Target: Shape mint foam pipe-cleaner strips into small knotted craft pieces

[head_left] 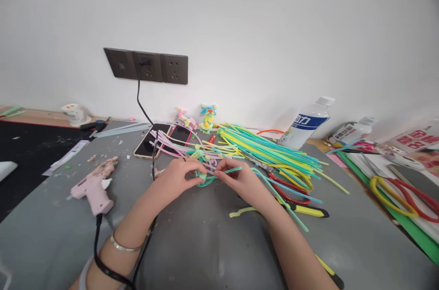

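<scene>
My left hand (178, 175) is closed in a pinch on a small green twisted straw piece (201, 176) above the grey mat (192, 235). My right hand (240, 180) pinches a teal straw strip (230, 170) that runs into the same piece. Both hands meet at the middle of the mat, just in front of a heap of green, yellow and pink straws (267, 150). A silver bangle and a black band sit on my left wrist.
A pink glue gun (94, 185) lies at the left with its black cord running under my left arm. Two phones (151, 141) lie behind my hands. Red-and-yellow scissors (404, 194), a plastic bottle (307, 123), small straw figures (207, 116) and a wall socket (147, 66) are around.
</scene>
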Demonstrator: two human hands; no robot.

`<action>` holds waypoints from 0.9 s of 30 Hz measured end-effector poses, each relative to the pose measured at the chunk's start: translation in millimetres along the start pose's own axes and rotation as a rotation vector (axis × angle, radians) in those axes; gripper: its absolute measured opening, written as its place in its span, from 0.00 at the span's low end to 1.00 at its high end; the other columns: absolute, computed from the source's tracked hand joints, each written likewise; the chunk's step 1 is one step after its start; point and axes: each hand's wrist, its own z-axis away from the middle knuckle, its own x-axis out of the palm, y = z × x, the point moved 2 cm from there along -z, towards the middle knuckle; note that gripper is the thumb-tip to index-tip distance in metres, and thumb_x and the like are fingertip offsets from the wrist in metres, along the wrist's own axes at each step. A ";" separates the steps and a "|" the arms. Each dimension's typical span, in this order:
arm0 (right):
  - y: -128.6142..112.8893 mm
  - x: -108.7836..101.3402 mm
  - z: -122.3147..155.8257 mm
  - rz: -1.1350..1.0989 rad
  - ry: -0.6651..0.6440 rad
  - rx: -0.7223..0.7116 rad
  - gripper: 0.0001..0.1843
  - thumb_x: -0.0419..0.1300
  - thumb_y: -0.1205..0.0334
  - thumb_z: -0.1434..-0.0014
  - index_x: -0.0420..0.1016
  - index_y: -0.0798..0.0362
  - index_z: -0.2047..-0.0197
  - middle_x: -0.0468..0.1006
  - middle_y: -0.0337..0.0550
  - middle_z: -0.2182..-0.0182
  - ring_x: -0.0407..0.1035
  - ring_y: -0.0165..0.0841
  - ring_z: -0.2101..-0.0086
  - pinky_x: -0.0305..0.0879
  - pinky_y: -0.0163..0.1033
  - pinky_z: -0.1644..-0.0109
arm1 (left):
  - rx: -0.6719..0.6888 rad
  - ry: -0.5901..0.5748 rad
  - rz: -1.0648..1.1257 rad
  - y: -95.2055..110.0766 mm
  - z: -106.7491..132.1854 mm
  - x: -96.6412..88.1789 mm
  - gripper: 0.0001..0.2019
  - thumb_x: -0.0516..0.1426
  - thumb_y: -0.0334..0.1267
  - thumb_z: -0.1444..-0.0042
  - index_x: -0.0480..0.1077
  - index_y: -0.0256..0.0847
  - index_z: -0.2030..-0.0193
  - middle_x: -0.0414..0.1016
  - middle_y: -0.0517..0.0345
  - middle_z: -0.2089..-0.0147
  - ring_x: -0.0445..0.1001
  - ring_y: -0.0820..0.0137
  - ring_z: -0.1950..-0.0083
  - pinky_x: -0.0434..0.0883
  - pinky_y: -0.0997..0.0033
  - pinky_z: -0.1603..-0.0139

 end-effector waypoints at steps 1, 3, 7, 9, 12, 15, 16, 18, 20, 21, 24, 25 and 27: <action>0.6 1.4 0.0 0.007 -0.003 -0.003 0.13 0.59 0.52 0.39 0.69 0.52 0.69 0.67 0.36 0.73 0.57 0.28 0.74 0.54 0.35 0.71 | 0.013 0.020 -0.028 -0.4 0.0 1.3 0.06 0.61 0.31 0.42 0.77 0.44 0.58 0.81 0.59 0.56 0.75 0.65 0.55 0.68 0.70 0.57; 1.0 3.8 -0.3 0.016 -0.003 -0.003 0.13 0.59 0.52 0.38 0.69 0.52 0.70 0.68 0.36 0.73 0.58 0.29 0.74 0.55 0.35 0.70 | 0.029 0.042 -0.082 -0.2 -0.2 3.8 0.06 0.62 0.29 0.43 0.77 0.43 0.60 0.81 0.59 0.57 0.74 0.64 0.52 0.68 0.69 0.54; -1.6 6.3 -0.3 -0.017 0.003 0.013 0.13 0.59 0.52 0.39 0.69 0.52 0.69 0.69 0.36 0.72 0.60 0.29 0.74 0.58 0.35 0.70 | 0.068 0.039 -0.132 4.3 -0.9 7.9 0.06 0.62 0.27 0.43 0.76 0.41 0.62 0.80 0.58 0.59 0.75 0.64 0.54 0.67 0.69 0.54; -3.7 6.8 0.3 -0.037 -0.001 0.023 0.13 0.59 0.52 0.39 0.69 0.52 0.68 0.69 0.36 0.71 0.59 0.28 0.74 0.59 0.35 0.71 | 0.094 0.041 -0.146 6.8 -1.2 9.2 0.05 0.61 0.27 0.43 0.75 0.41 0.63 0.79 0.58 0.60 0.75 0.65 0.56 0.67 0.69 0.56; -6.0 7.1 1.2 -0.052 -0.004 0.017 0.13 0.60 0.51 0.39 0.70 0.52 0.68 0.69 0.37 0.71 0.59 0.28 0.75 0.59 0.35 0.72 | 0.105 0.035 -0.135 8.5 -1.4 10.0 0.05 0.60 0.28 0.42 0.75 0.42 0.64 0.78 0.58 0.62 0.75 0.65 0.58 0.67 0.69 0.58; -5.8 7.1 1.7 -0.059 0.006 0.007 0.14 0.60 0.51 0.39 0.69 0.51 0.68 0.69 0.37 0.71 0.59 0.28 0.75 0.59 0.35 0.73 | 0.083 0.014 -0.108 8.1 -1.5 9.8 0.05 0.59 0.30 0.41 0.75 0.43 0.63 0.78 0.57 0.61 0.75 0.64 0.57 0.67 0.69 0.57; -5.1 7.1 1.6 -0.055 0.008 0.009 0.14 0.60 0.50 0.39 0.69 0.51 0.69 0.69 0.37 0.72 0.59 0.28 0.75 0.58 0.35 0.73 | 0.073 0.011 -0.096 7.8 -1.4 9.5 0.04 0.59 0.30 0.41 0.75 0.43 0.64 0.78 0.57 0.61 0.75 0.64 0.57 0.67 0.69 0.57; -3.2 6.8 1.2 -0.045 0.016 0.016 0.14 0.60 0.50 0.39 0.69 0.51 0.69 0.68 0.37 0.73 0.58 0.29 0.76 0.57 0.35 0.74 | 0.036 0.012 -0.068 7.2 -1.1 8.4 0.04 0.59 0.31 0.41 0.75 0.43 0.63 0.78 0.58 0.60 0.76 0.64 0.57 0.66 0.70 0.57; -0.9 5.8 0.6 -0.027 0.034 0.028 0.16 0.60 0.48 0.40 0.69 0.51 0.70 0.68 0.37 0.74 0.58 0.29 0.76 0.55 0.35 0.74 | -0.016 0.016 -0.033 6.5 -0.8 6.6 0.04 0.59 0.33 0.41 0.75 0.43 0.61 0.78 0.58 0.59 0.75 0.66 0.59 0.66 0.71 0.60; 0.1 4.9 0.3 -0.012 0.050 0.033 0.17 0.60 0.47 0.40 0.69 0.51 0.70 0.67 0.36 0.75 0.58 0.29 0.77 0.54 0.35 0.75 | -0.038 0.019 -0.008 6.5 -0.7 5.4 0.05 0.59 0.35 0.41 0.76 0.44 0.60 0.78 0.59 0.59 0.75 0.66 0.60 0.66 0.72 0.62; 1.9 0.8 -0.3 0.060 0.122 0.067 0.22 0.58 0.42 0.40 0.66 0.51 0.72 0.60 0.33 0.81 0.53 0.29 0.80 0.48 0.35 0.76 | -0.071 0.058 0.100 7.4 -0.7 -0.7 0.07 0.59 0.39 0.42 0.76 0.43 0.58 0.78 0.58 0.59 0.73 0.67 0.62 0.66 0.72 0.63; 1.8 -1.0 -0.3 0.068 0.160 0.070 0.23 0.56 0.40 0.40 0.64 0.51 0.73 0.58 0.32 0.82 0.52 0.28 0.80 0.46 0.35 0.76 | -0.078 0.079 0.146 7.8 -0.7 -3.2 0.08 0.60 0.41 0.42 0.76 0.43 0.58 0.79 0.57 0.59 0.73 0.67 0.63 0.67 0.72 0.63; 0.7 -4.9 0.1 0.023 0.247 0.050 0.25 0.54 0.37 0.39 0.63 0.50 0.72 0.55 0.30 0.82 0.49 0.28 0.81 0.45 0.35 0.77 | -0.102 0.111 0.234 8.3 -0.3 -7.8 0.10 0.61 0.44 0.43 0.76 0.41 0.58 0.78 0.56 0.59 0.72 0.67 0.63 0.67 0.72 0.65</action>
